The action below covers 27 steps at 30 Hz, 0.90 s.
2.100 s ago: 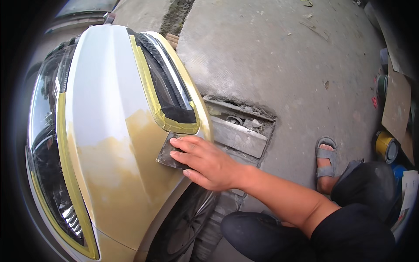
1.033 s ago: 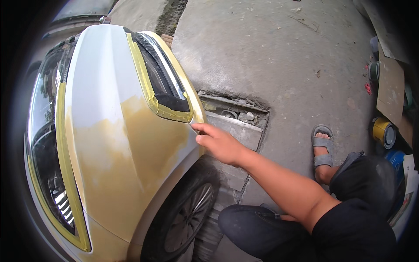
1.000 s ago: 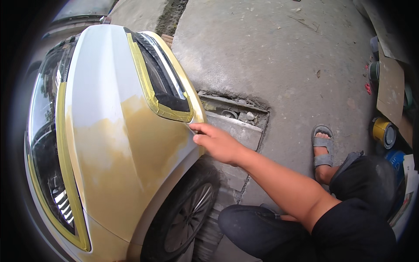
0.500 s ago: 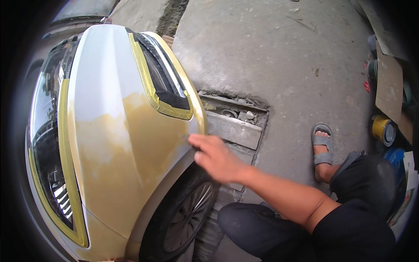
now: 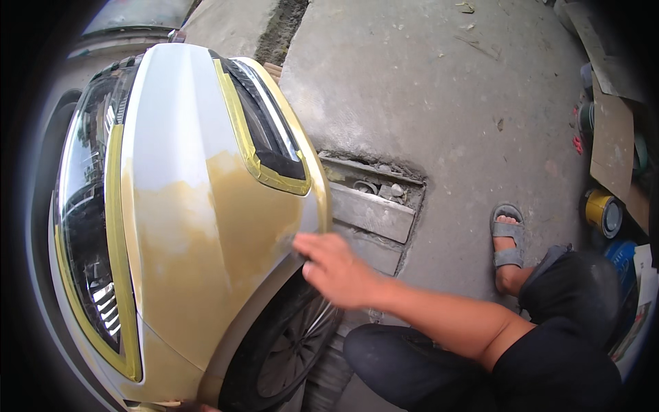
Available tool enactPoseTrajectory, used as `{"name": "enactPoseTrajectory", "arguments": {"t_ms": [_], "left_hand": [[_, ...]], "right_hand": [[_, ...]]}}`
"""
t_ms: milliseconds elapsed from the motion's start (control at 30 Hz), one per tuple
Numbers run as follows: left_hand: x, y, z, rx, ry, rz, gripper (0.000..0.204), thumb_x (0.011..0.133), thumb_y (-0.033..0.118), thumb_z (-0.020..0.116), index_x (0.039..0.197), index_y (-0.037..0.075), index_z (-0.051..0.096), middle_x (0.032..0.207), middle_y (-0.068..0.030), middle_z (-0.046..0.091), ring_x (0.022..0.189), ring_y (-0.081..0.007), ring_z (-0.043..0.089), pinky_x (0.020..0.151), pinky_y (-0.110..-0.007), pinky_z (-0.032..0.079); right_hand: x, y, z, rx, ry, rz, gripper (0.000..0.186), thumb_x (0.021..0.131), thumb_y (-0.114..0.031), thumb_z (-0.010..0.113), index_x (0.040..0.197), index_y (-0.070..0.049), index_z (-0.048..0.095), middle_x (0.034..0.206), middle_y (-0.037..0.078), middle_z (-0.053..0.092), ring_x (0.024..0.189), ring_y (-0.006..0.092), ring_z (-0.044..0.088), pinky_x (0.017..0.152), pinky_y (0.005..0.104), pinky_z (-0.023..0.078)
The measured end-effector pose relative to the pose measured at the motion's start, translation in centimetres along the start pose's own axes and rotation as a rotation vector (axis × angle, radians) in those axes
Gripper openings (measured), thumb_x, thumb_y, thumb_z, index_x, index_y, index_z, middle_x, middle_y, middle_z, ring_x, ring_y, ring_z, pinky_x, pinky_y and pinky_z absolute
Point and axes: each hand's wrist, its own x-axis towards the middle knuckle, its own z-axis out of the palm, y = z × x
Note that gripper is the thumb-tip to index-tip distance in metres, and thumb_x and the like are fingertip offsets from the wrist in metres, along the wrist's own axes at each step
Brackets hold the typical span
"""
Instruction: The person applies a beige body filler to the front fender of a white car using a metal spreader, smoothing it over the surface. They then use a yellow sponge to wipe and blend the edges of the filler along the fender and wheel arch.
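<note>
My right hand (image 5: 335, 272) lies against the rear lower edge of a car's front fender (image 5: 206, 226), just above the wheel arch, with its fingers together pointing left. The hand is blurred by motion, and I cannot tell whether anything sits under the palm. The fender is pale grey with a wide patch of dull yellow filler across its middle. My left hand is out of sight.
Yellow masking tape borders the headlight (image 5: 89, 233) and the dark grille strip (image 5: 264, 137). Below my hand is the front wheel (image 5: 288, 350). On the concrete ground are an open drain slot (image 5: 374, 199), my sandalled foot (image 5: 508, 240), a yellow tin (image 5: 603, 211) and cardboard (image 5: 614, 137).
My right hand lay flat on a grey sanding pad on the fender, went up to the panel's edge near the taped grille strip, then slid down toward the wheel arch.
</note>
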Motion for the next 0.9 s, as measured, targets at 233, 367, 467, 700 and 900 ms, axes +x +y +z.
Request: {"name": "enactPoseTrajectory", "arguments": {"t_ms": [233, 367, 467, 700, 900], "left_hand": [[1.1, 1.1, -1.3, -0.075, -0.37, -0.148, 0.036, 0.091, 0.012, 0.052, 0.124, -0.001, 0.053, 0.126, -0.0144, 0.057, 0.116, -0.0255, 0.055, 0.104, -0.037, 0.043], [2.5, 1.4, -3.7, -0.169, -0.543, -0.254, 0.041, 0.096, 0.011, 0.046, 0.135, -0.001, 0.047, 0.135, -0.0136, 0.054, 0.122, -0.0241, 0.053, 0.109, -0.036, 0.041], [2.2, 1.4, -4.2, -0.113, -0.493, -0.215, 0.038, 0.096, 0.009, 0.045, 0.133, -0.001, 0.048, 0.132, -0.0128, 0.056, 0.119, -0.023, 0.056, 0.107, -0.036, 0.043], [2.5, 1.2, -3.7, -0.142, -0.535, -0.219, 0.04, 0.095, 0.008, 0.046, 0.134, 0.0, 0.047, 0.133, -0.0129, 0.055, 0.121, -0.0237, 0.054, 0.107, -0.037, 0.043], [1.9, 1.2, -3.7, -0.044, -0.398, -0.169, 0.042, 0.094, 0.008, 0.046, 0.136, -0.001, 0.046, 0.137, -0.0133, 0.052, 0.125, -0.0244, 0.051, 0.109, -0.038, 0.041]], "right_hand": [[5.8, -1.0, -3.7, 0.452, -0.045, 0.476, 0.051, 0.094, -0.026, 0.052, 0.137, 0.0, 0.049, 0.132, 0.017, 0.058, 0.124, 0.0258, 0.052, 0.102, 0.0348, 0.04], [5.9, -3.1, -1.4, 0.163, 0.029, 0.21, 0.052, 0.093, -0.026, 0.052, 0.136, 0.004, 0.048, 0.133, 0.021, 0.056, 0.122, 0.0316, 0.053, 0.104, 0.039, 0.04], [3.3, -4.4, 1.3, 0.009, 0.22, 0.023, 0.048, 0.093, -0.023, 0.053, 0.129, 0.008, 0.051, 0.136, 0.023, 0.051, 0.122, 0.0375, 0.051, 0.108, 0.0394, 0.038], [4.2, -2.3, -2.7, 0.175, 0.033, 0.187, 0.049, 0.093, -0.024, 0.053, 0.132, 0.005, 0.051, 0.129, 0.022, 0.059, 0.121, 0.0335, 0.056, 0.104, 0.0365, 0.041], [6.7, -4.5, -2.3, 0.06, 0.015, 0.079, 0.048, 0.093, -0.025, 0.052, 0.13, 0.005, 0.052, 0.128, 0.023, 0.058, 0.119, 0.0371, 0.054, 0.105, 0.0402, 0.04]]}}
